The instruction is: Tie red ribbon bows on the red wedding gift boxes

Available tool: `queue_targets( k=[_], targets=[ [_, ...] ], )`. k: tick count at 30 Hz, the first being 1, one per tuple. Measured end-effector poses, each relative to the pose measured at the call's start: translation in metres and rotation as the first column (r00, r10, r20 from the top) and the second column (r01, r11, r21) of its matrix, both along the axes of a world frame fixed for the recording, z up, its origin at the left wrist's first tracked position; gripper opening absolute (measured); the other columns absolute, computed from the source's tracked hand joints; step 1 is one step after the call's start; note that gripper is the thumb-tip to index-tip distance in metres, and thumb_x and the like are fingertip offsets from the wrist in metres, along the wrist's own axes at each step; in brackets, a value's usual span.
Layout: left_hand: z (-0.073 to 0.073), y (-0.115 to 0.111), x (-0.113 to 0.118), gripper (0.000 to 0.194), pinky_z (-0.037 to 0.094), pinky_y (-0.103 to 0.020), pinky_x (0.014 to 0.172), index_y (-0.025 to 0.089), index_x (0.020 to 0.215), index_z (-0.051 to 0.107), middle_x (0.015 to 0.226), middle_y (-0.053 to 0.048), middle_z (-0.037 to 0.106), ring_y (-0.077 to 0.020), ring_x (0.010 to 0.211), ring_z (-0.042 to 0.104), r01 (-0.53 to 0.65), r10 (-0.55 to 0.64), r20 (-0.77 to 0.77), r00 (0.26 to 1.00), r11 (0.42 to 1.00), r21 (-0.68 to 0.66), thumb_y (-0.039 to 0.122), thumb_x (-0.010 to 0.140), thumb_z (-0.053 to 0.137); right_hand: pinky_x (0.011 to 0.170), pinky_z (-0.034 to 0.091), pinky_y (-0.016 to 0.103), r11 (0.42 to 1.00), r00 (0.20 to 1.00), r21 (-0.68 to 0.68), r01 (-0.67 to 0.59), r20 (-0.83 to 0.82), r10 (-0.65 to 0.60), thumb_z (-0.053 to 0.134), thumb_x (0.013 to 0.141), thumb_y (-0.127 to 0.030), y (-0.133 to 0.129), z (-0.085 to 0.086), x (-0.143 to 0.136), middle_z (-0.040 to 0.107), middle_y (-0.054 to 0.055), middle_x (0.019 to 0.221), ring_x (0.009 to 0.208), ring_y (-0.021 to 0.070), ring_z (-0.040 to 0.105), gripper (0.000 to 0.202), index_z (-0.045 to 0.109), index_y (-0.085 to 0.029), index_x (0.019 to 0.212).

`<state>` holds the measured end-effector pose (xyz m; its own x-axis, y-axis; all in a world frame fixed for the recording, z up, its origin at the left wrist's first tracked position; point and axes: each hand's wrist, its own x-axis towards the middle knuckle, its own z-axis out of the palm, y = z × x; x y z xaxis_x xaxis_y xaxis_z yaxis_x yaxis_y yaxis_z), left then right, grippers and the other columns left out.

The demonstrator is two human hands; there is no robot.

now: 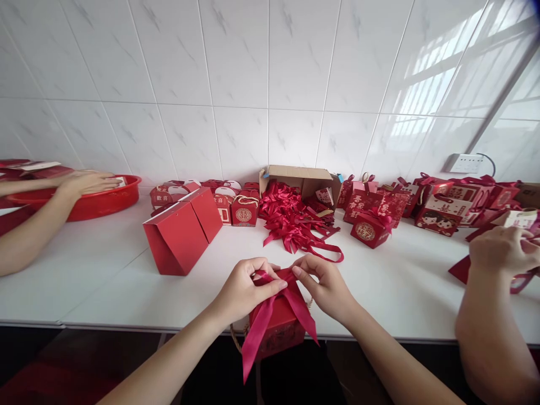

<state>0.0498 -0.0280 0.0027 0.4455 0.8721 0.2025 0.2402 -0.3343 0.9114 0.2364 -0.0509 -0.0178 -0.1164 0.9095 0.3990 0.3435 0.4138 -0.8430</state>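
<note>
Red was shown by the held box (283, 336), crimson by its ribbon (261, 325), white by the surface (113, 264), and grey streaks on white by the tiles (236, 62).

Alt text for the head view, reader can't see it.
A person's left hand and right hand hold a crimson ribbon on a red box at the near edge of a white table. Beyond lie a heap of ribbons and other red boxes; other people's arms reach in at both sides.

Room rightward; ribbon pile (283, 216) ahead
</note>
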Motion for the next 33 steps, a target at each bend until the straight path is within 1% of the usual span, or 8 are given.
queue_targets(
  k=[7, 22, 25, 27, 28, 30, 32, 33],
  targets=[
    [-0.003, 0.001, 0.001, 0.038, 0.045, -0.034, 0.084, 0.022, 0.057, 0.036, 0.065, -0.001, 0.064, -0.0278, 0.105, 0.062, 0.015, -0.014, -0.023, 1.0, 0.999, 0.028, 0.03, 0.072, 0.07, 0.065, 0.043, 0.029, 0.996, 0.995, 0.084, 0.043, 0.083, -0.05, 0.048, 0.089, -0.036, 0.002, 0.0, 0.002, 0.066, 0.007, 0.08, 0.072, 0.0175, 0.057, 0.03, 0.045, -0.021, 0.063],
    [-0.002, 0.004, 0.0, 0.038, 0.045, -0.035, 0.086, 0.022, 0.054, 0.037, 0.065, -0.001, 0.064, -0.0264, 0.099, 0.064, 0.031, -0.031, 0.005, 1.0, 0.999, 0.036, 0.029, 0.07, 0.07, 0.07, 0.045, 0.032, 0.998, 0.998, 0.032, 0.055, 0.033, -0.056, 0.05, 0.088, -0.048, 0.001, 0.0, 0.006, 0.062, 0.012, 0.094, 0.089, 0.0225, 0.059, 0.041, 0.042, -0.02, 0.059],
    [-0.001, 0.005, -0.001, 0.031, 0.045, -0.036, 0.086, 0.021, 0.057, 0.045, 0.07, -0.003, 0.066, -0.0268, 0.102, 0.062, 0.031, -0.03, -0.04, 0.999, 0.999, 0.032, 0.03, 0.071, 0.071, 0.082, 0.047, 0.036, 0.999, 1.0, -0.053, -0.009, -0.023, 0.008, 0.047, 0.09, -0.051, 0.0, -0.005, 0.012, 0.061, 0.012, 0.105, 0.099, 0.0233, 0.059, 0.036, 0.047, -0.02, 0.071],
    [0.0, 0.004, -0.002, 0.026, 0.046, -0.035, 0.085, 0.02, 0.063, 0.051, 0.077, -0.004, 0.067, -0.0263, 0.102, 0.061, 0.041, -0.04, -0.051, 0.998, 0.999, 0.02, 0.033, 0.071, 0.072, 0.095, 0.044, 0.039, 0.979, 0.983, -0.105, -0.174, -0.079, 0.166, 0.045, 0.09, -0.054, -0.004, -0.009, 0.019, 0.053, 0.013, 0.125, 0.115, 0.023, 0.054, 0.035, 0.051, -0.021, 0.098],
    [0.0, 0.003, -0.002, 0.024, 0.046, -0.035, 0.084, 0.019, 0.067, 0.053, 0.081, -0.005, 0.068, -0.0253, 0.101, 0.061, 0.042, -0.041, -0.041, 0.998, 0.999, 0.019, 0.034, 0.072, 0.072, 0.102, 0.039, 0.04, 0.952, 0.958, -0.115, -0.282, -0.085, 0.274, 0.049, 0.087, -0.058, -0.006, -0.012, 0.023, 0.045, 0.013, 0.136, 0.125, 0.0234, 0.048, 0.046, 0.046, -0.023, 0.116],
    [-0.001, 0.001, -0.001, 0.024, 0.047, -0.033, 0.083, 0.019, 0.074, 0.053, 0.088, -0.004, 0.067, -0.0223, 0.096, 0.062, 0.025, -0.025, 0.006, 1.0, 0.999, 0.036, 0.037, 0.076, 0.069, 0.111, 0.028, 0.043, 0.884, 0.894, -0.137, -0.447, -0.025, 0.448, 0.067, 0.07, -0.062, -0.012, -0.017, 0.028, 0.026, 0.014, 0.151, 0.139, 0.0263, 0.03, 0.093, 0.022, -0.026, 0.143],
    [-0.003, -0.002, 0.002, 0.023, 0.047, -0.032, 0.084, 0.02, 0.085, 0.052, 0.091, -0.004, 0.065, -0.0197, 0.092, 0.062, 0.007, -0.011, 0.064, 0.998, 0.999, 0.053, 0.039, 0.081, 0.064, 0.114, 0.023, 0.045, 0.873, 0.878, -0.167, -0.459, 0.067, 0.474, 0.081, 0.054, -0.057, -0.019, -0.022, 0.027, 0.013, 0.014, 0.156, 0.144, 0.0292, 0.016, 0.125, 0.005, -0.027, 0.15],
    [-0.004, -0.004, 0.004, 0.024, 0.046, -0.032, 0.085, 0.021, 0.093, 0.051, 0.093, -0.004, 0.064, -0.0193, 0.094, 0.062, 0.003, -0.008, 0.091, 0.996, 0.999, 0.054, 0.039, 0.083, 0.062, 0.114, 0.022, 0.044, 0.893, 0.893, -0.173, -0.415, 0.108, 0.436, 0.083, 0.053, -0.053, -0.023, -0.024, 0.026, 0.01, 0.013, 0.156, 0.145, 0.0294, 0.013, 0.127, 0.005, -0.027, 0.15]
  ],
)
